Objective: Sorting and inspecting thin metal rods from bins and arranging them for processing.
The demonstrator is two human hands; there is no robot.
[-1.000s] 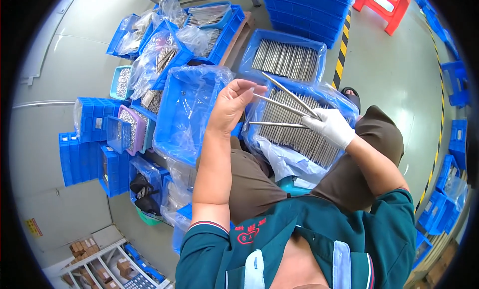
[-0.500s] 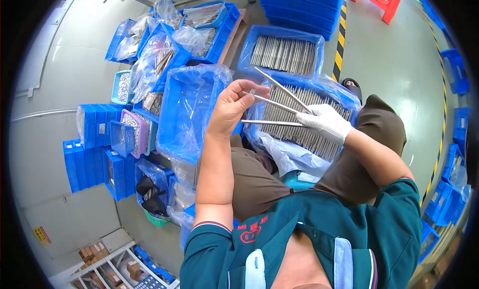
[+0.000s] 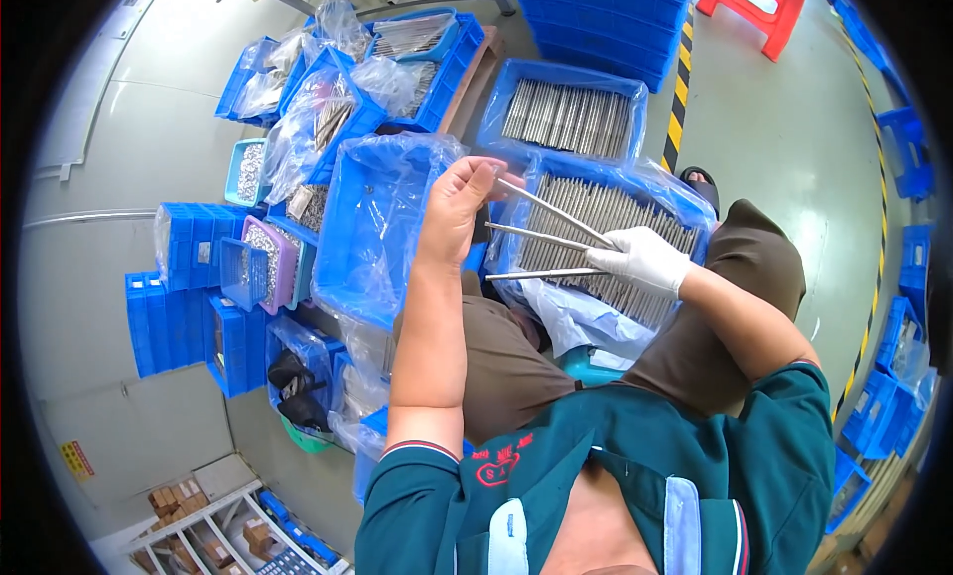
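My gloved right hand [image 3: 643, 261] grips three thin metal rods [image 3: 549, 210] near one end, fanned out to the left. My bare left hand [image 3: 455, 206] has thumb and fingers pinched at the far tip of the uppermost rod. The other two rods point left below it, their tips free. Beneath the rods stands a blue crate [image 3: 703, 210] lined with clear plastic and filled with a row of similar rods. Bluish-white sheeting [image 3: 586, 315] hangs over its near edge. To the left is a plastic-lined blue bin [image 3: 347, 228] with almost nothing visible in it.
Another blue crate of rods [image 3: 568, 119] sits beyond. Stacked blue crates [image 3: 606, 29] rise behind it. At left are a pink tray of small metal parts [image 3: 270, 259] and more crates [image 3: 199, 248]. Striped floor tape [image 3: 679, 109] and a red stand [image 3: 759, 9] lie at right.
My left fingertips have gone from the middle rod's tip to the uppermost rod's tip. The rods' left ends have swung downward in view, while my right hand keeps its grip.
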